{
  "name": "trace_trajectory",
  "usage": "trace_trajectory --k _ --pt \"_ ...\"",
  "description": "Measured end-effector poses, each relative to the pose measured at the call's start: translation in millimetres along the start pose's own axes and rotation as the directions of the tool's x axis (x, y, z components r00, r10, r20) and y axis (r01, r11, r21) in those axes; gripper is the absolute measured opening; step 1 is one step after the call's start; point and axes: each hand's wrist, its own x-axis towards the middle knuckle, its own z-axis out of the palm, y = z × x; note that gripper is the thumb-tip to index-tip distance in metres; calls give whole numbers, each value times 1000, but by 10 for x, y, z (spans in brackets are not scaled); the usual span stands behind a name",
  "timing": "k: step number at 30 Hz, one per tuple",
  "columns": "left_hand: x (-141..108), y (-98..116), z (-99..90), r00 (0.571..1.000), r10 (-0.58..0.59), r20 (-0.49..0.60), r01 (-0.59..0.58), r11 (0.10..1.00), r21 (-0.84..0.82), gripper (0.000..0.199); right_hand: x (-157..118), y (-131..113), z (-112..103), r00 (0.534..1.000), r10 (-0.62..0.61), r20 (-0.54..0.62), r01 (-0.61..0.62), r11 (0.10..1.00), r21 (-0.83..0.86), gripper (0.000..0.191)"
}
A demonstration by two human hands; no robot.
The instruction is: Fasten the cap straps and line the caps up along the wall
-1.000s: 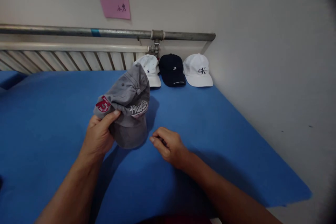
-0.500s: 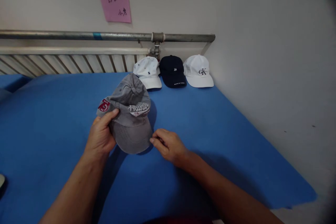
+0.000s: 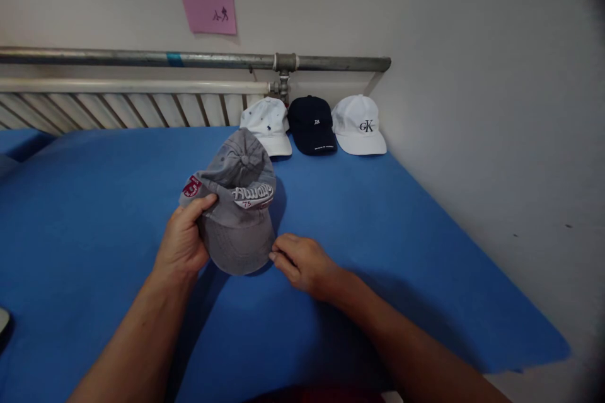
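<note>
A grey baseball cap point(image 3: 239, 227) with raised white lettering and a red side patch is held tilted over the blue surface, brim toward me. My left hand point(image 3: 183, 239) grips its left side, thumb on top and the other fingers hidden beneath. At the brim's right edge, my right hand point(image 3: 302, 264) is closed, with thumb and forefinger tips pinched on that edge. Behind stand three more caps in a row: a white cap point(image 3: 269, 127) partly covered by the grey one, a black cap point(image 3: 312, 126), and a white cap with dark letters point(image 3: 360, 126).
The blue surface point(image 3: 401, 245) meets a wall on the right. Along the back run a metal pipe point(image 3: 212, 61) and a white radiator point(image 3: 155, 110). A pink paper point(image 3: 208, 6) hangs above. A pale object point(image 3: 4, 320) is cut off at the left edge.
The grey cap has shifted slightly right and is turned a little. Both hands keep their places on it. The background sits slightly higher in view.
</note>
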Motion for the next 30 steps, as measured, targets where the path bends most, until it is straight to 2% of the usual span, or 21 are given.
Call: trace_trajectory --k 12,30 --pt "-10 -22 5 995 -97 29 96 995 42 18 19 -35 -28 998 6 70 -3 999 -54 14" --pt "-16 -16 34 992 -111 63 107 993 55 18 31 -42 -25 995 14 101 -6 997 -83 10"
